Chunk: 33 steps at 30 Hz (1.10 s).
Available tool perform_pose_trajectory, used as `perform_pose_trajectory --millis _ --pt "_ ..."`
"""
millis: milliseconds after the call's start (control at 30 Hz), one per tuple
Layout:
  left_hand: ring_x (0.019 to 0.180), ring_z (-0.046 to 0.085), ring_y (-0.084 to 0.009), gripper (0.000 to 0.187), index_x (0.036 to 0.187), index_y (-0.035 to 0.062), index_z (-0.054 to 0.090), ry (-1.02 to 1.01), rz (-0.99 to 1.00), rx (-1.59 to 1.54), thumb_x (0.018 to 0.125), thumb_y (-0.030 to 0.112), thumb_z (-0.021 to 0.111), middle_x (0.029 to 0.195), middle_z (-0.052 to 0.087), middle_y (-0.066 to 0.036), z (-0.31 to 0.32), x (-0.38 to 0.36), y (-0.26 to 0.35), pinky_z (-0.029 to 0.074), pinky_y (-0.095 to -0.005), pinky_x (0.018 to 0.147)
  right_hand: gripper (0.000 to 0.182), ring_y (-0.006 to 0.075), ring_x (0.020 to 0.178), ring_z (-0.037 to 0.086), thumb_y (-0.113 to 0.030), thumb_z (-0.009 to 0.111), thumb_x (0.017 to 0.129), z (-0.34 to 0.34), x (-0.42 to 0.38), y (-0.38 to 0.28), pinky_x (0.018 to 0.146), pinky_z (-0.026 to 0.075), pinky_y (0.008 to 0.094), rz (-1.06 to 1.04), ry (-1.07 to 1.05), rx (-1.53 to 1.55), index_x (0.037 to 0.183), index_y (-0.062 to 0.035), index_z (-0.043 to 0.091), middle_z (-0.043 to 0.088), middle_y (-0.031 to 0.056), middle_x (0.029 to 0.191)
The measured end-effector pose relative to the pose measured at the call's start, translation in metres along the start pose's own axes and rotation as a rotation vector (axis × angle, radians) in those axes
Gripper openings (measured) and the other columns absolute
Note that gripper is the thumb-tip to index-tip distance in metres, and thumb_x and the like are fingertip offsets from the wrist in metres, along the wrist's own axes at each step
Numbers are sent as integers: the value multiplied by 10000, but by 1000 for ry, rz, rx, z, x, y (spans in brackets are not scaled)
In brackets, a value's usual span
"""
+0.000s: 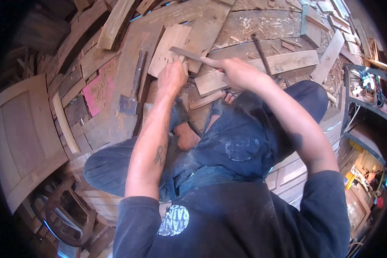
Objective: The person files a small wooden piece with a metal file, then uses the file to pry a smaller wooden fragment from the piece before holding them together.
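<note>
Right hand (pixel 240 72) fisted around one end of a thin wooden slat (pixel 193 56), knuckles up, grip closed. Slat runs from that fist up-left, tilted, its free end over the pale boards. Left hand (pixel 172 77) curled shut just below the slat's middle, fingers bunched against it; can't tell if it's pinching the slat or something small under it. Hands sit close together, slat bridging them.

Person seated, knees apart in dark dusty trousers, bare foot (pixel 187 135) between the legs, toes of the other foot showing right under the right hand. Tattoo on left forearm.

Hatchet (pixel 131 96) lies flat just left of the left hand, head toward the person, handle pointing away. Dark metal rod (pixel 261 53) lies on a long plank (pixel 262 69) behind the right hand. Floor all around is offcuts and sawdust. Panelled door leaf (pixel 23 129) at far left, wheel (pixel 60 215) below it, cluttered shelf (pixel 367 86) at right
</note>
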State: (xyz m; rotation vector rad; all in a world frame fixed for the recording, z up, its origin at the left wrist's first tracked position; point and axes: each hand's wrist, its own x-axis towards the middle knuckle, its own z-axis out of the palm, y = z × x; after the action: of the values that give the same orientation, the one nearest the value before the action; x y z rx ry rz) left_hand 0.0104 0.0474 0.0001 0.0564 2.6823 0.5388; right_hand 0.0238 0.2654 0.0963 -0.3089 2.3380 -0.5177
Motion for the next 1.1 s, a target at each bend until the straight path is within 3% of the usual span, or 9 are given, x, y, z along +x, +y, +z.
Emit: perform_pose_trajectory --millis 133,200,300,400,500,700,867,967,1100 --pt "1046 675 -512 500 1070 -112 686 -31 -6 -79 1034 365 541 1033 681 -386 3 12 -13 543 -546 933 873 301 829 781 93 427 840 15 -22 21 833 626 416 -42 19 210 1594 -346 410 718 276 1148" --pt "1071 659 -522 512 1083 -117 690 -80 -3 -95 1033 370 536 1056 664 -404 2 18 -16 530 -539 961 799 333 907 774 45 442 889 13 -12 16 863 612 425 56 -111 361 1583 -351 429 715 273 1167" --pt "1090 653 -520 541 1095 -124 688 -116 -39 -93 1033 389 527 1063 658 -410 -2 18 -13 526 -532 972 741 378 1030 737 0 460 931 36 47 13 909 585 436 -107 183 36 1572 -370 441 718 258 1167" --pt "1098 652 -516 587 1089 -136 686 -145 -12 -98 1020 430 545 1069 656 -411 1 26 -25 526 -529 970 699 406 1119 691 -39 480 953 22 76 -5 950 556 449 -60 75 38 1561 -383 454 718 247 1166" --pt "1100 653 -514 611 1097 -140 684 -127 -7 -109 1008 452 560 1079 654 -411 4 26 -28 525 -524 973 724 383 1053 722 -33 486 942 44 65 16 905 576 455 -146 217 90 1566 -396 440 724 243 1140" --pt "1113 660 -490 616 1123 -136 682 -152 0 -110 981 458 606 1111 662 -395 -2 25 -25 531 -514 968 792 294 859 774 71 426 934 30 -26 36 823 623 402 -138 99 248 1599 -358 389 748 229 1033" --pt "1122 666 -472 603 1137 -116 685 -277 -34 -149 950 457 656 1126 668 -386 -16 24 -20 539 -498 956 778 326 928 763 50 488 923 33 18 20 877 608 420 -54 86 179 1592 -339 406 744 229 1084" --pt "1016 711 -460 721 1077 -189 659 -205 56 -233 910 511 707 1032 691 -386 -3 33 -38 529 -486 890 733 381 1028 732 -17 541 927 50 75 19 931 583 442 -229 268 75 1582 -327 426 737 233 1133" --pt "719 690 -311 581 947 -104 692 -301 19 -404 934 477 711 832 712 -222 -7 35 -43 520 -437 662 714 411 1077 701 -70 581 926 41 60 16 962 565 446 -185 213 71 1578 -321 433 735 235 1139"
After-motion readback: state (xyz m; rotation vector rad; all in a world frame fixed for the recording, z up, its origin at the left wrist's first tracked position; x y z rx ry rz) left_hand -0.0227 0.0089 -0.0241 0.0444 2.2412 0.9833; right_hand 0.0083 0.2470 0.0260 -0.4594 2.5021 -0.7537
